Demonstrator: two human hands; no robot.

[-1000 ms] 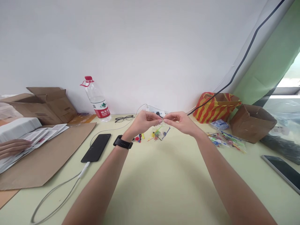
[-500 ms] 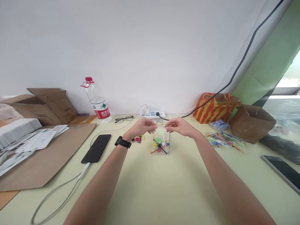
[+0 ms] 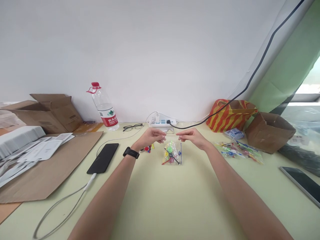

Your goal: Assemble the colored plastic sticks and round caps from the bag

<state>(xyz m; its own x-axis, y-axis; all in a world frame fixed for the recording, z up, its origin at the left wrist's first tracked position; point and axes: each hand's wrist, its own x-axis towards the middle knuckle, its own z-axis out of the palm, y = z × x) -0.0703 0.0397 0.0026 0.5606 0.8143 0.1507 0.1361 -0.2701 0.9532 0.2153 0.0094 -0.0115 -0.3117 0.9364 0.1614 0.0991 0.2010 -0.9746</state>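
A small clear plastic bag point(image 3: 172, 153) filled with several colourful small parts hangs between my two hands above the pale green table point(image 3: 160, 200). My left hand point(image 3: 150, 137), with a black watch on its wrist, pinches the bag's top left corner. At the top right corner my right hand point(image 3: 191, 136) pinches the same bag. A few loose coloured parts point(image 3: 147, 148) lie on the table just under my left hand.
A black phone point(image 3: 103, 158) on a white cable lies to the left, next to brown cardboard point(image 3: 50, 166) and papers. Behind stand a water bottle point(image 3: 103, 107), glasses point(image 3: 132, 126) and a power strip point(image 3: 161, 122). Right: more bags of parts point(image 3: 237, 150), a striped bag point(image 3: 230, 115), a cardboard box point(image 3: 270, 130), another phone point(image 3: 301, 183).
My hands have moved apart and slightly lower, and the bag now hangs stretched between them. Another person's hand at the left edge, on the papers, has gone from view.
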